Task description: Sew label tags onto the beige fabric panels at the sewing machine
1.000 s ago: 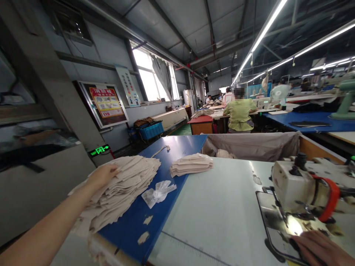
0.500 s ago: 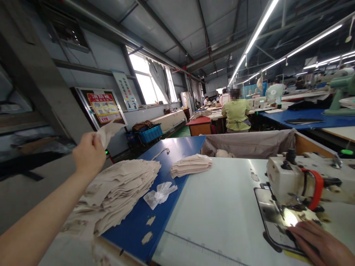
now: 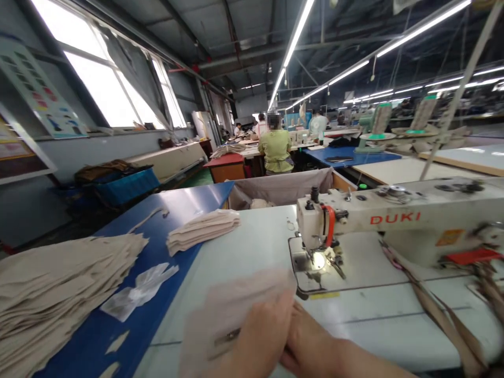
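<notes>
Blurred by motion, a pale beige fabric piece [image 3: 220,304] lies over the machine table in front of the sewing machine [image 3: 315,220]. My left hand [image 3: 260,333] is closed on its right-hand part. Against it, at the fabric's right edge, is my right hand [image 3: 309,336]; its fingers are largely hidden and smeared, so its grip does not show. A small dark metallic object [image 3: 232,334] shows beside my left hand, too blurred to name. The lit needle area and metal plate [image 3: 307,281] sit just beyond both hands.
A large stack of beige fabric pieces [image 3: 59,294] lies at left, with a smaller folded stack [image 3: 202,228] behind. Clear plastic [image 3: 139,291] lies between them on the blue tabletop [image 3: 134,262]. Brown strips [image 3: 429,304] hang at right. A person in a yellow-green top [image 3: 275,149] sits ahead.
My left hand has brought the fabric piece from the left across to the machine table. My right hand has left the needle plate and meets the left. The view has turned right.
</notes>
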Demonstrator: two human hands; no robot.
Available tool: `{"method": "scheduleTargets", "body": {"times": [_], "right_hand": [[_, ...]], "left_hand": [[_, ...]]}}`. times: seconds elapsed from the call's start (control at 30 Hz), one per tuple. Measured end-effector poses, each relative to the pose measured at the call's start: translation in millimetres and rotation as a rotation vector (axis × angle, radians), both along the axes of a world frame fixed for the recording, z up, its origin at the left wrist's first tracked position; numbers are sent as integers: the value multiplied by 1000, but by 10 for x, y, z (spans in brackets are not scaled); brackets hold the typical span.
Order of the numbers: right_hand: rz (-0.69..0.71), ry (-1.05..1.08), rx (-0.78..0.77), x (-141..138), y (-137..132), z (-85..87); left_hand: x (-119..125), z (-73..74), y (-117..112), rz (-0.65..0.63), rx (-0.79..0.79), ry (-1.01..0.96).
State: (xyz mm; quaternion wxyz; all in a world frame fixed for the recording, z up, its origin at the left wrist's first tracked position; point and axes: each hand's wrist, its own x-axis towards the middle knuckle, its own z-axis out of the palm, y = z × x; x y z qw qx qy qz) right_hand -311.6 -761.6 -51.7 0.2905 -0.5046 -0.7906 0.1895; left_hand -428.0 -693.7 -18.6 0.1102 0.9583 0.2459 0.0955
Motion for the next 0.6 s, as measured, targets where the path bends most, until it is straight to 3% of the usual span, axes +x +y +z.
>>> {"method": "scheduleTargets", "body": {"times": [0.1, 0.17, 0.27, 0.37, 0.43, 0.53, 0.6], "right_hand": [[-71, -48, -104, 132, -106, -60], [-133, -114, -168, 195, -158, 5], [-165, -200, -198, 275, -225, 128], [-156, -188, -133, 403, -334, 210], [-225, -132, -89, 496, -408, 254], [-354, -57, -6, 560, -427, 303], [-334, -54, 61, 534, -374, 286]], "left_hand": [[51, -69, 3, 49, -67, -97], [-5, -101, 122, 50, -72, -136], [-118, -266, 350, -32, 4, -44], [-214, -469, 520, -64, 107, 65], [-244, -537, 573, -38, 141, 93], [-223, -512, 556, -36, 121, 118], [-189, -454, 489, -51, 93, 123]]}}
